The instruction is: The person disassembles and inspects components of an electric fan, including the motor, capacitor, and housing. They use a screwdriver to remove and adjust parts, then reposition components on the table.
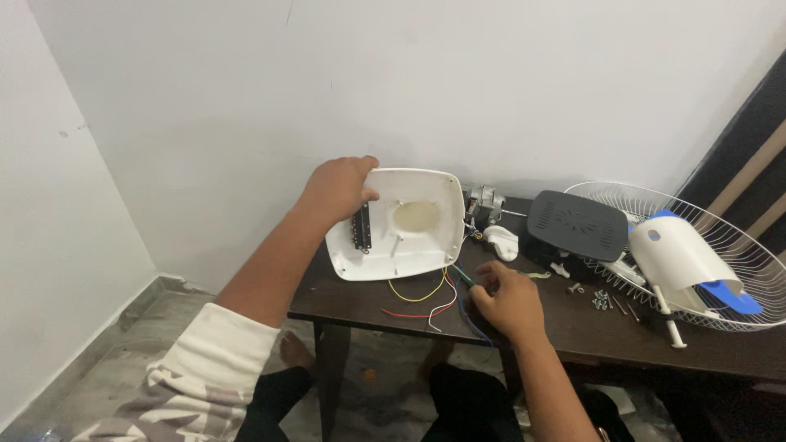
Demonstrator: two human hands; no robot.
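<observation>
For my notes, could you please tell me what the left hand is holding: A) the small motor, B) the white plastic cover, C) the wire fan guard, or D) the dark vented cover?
B: the left hand grips the top edge of the tilted white plastic cover.

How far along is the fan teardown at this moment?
Done: wire guard, white motor cover, dark cover, motor and screws lie apart on the table. In hand: left hand tilts the white base shell; right hand handles its coloured wires. Left: wires apparently attached.
</observation>
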